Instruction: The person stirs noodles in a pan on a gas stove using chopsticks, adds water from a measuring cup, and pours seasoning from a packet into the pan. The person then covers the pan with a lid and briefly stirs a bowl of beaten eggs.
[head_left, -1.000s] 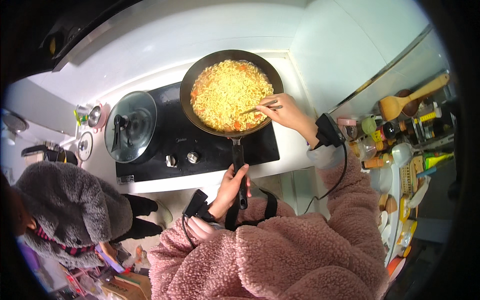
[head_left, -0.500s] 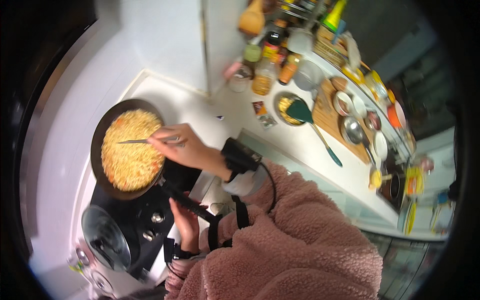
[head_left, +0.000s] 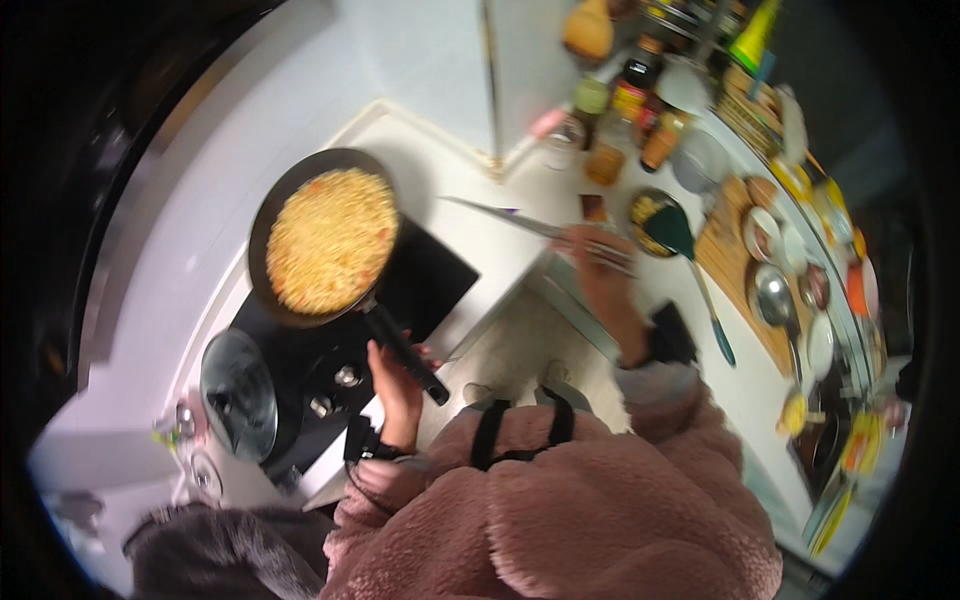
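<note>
A dark frying pan (head_left: 262, 262) stands over the black hob at the left, filled with a golden, stringy or grainy food (head_left: 332, 240) with a few reddish bits. My left hand (head_left: 398, 388) is closed around the pan's black handle (head_left: 400, 348), with fingertips showing past its far side. Away from the pan, over the counter at the right, my right hand (head_left: 600, 275) grips metal chopsticks (head_left: 505, 215). Their tips point left, towards the pan, and touch nothing. Motion blurs this hand. Close by it is a small bowl of yellowish food (head_left: 648, 215) with a green spatula (head_left: 670, 230) across it.
A glass lid (head_left: 240, 395) leans beside the hob (head_left: 435, 275) knobs. Several sauce bottles (head_left: 638, 75) stand in the back corner. A wooden cutting board (head_left: 725, 245) holds bowls and a ladle (head_left: 772, 295). Grey cloth (head_left: 215, 550) lies at the lower left.
My right hand has swung right with the chopsticks, from above the food in the pan to over the counter. My left hand stays at the handle. The whole view has shifted.
</note>
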